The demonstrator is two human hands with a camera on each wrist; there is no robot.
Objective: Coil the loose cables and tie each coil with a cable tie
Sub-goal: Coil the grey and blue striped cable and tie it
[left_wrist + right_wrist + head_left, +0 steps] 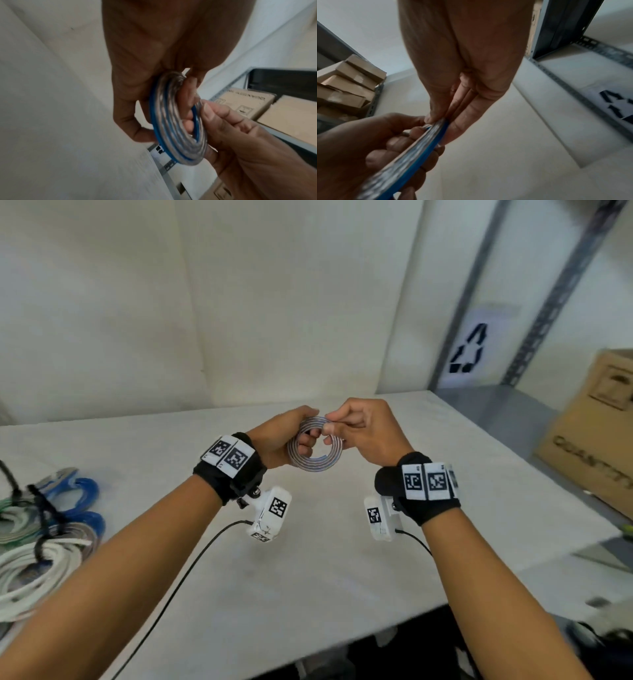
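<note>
Gripping a flat grey-and-blue coiled cable (315,447) above the white table (308,570), the left hand (281,436) curls its fingers through the coil's centre, while the right hand (363,433) pinches the coil's upper rim between thumb and fingers. More bundled cables (41,542) lie at the table's left edge.

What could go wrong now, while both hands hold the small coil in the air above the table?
1. No cable tie shows on the coil. If the left hand or right hand loosens, the turns may spring open.
2. The right hand pinches only the rim, so the coil could slip and drop onto the table.
3. The other cables lie in a tangled pile far to the left, so reaching there may disturb the grip.
</note>
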